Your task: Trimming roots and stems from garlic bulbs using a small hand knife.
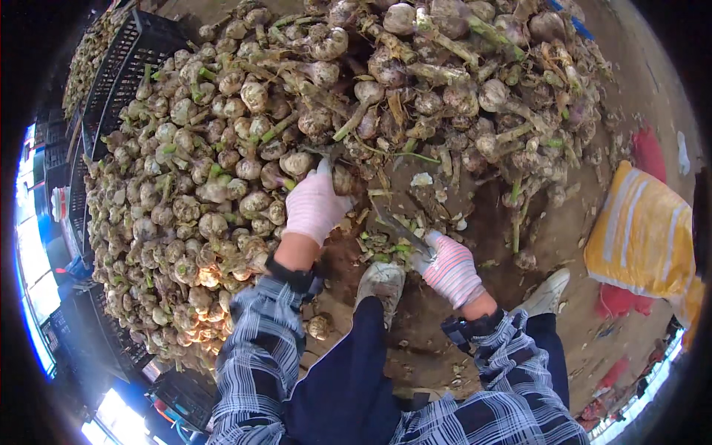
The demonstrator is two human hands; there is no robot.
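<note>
My left hand [315,204], in a striped knit glove, is at the edge of the garlic heap. Between its thumb and fingers sits a dirty garlic bulb [346,181], partly covered by the hand. My right hand [449,268], gloved the same way, grips a dark metal cutting tool [397,223]. Its blade points up and left towards the left hand; the handle is mostly hidden in the fist. Under the blade lie cut stem pieces [384,245] on the brown floor. Trimmed garlic bulbs [189,208] with short stems are piled to the left.
Garlic with long stalks [445,72] forms a heap straight ahead. Black plastic crates [130,61] border the pile at left. A yellow woven sack [639,233] lies at right, beside red mesh [648,153]. My shoe [381,286] stands close below the scraps. One loose bulb [319,326] lies near my leg.
</note>
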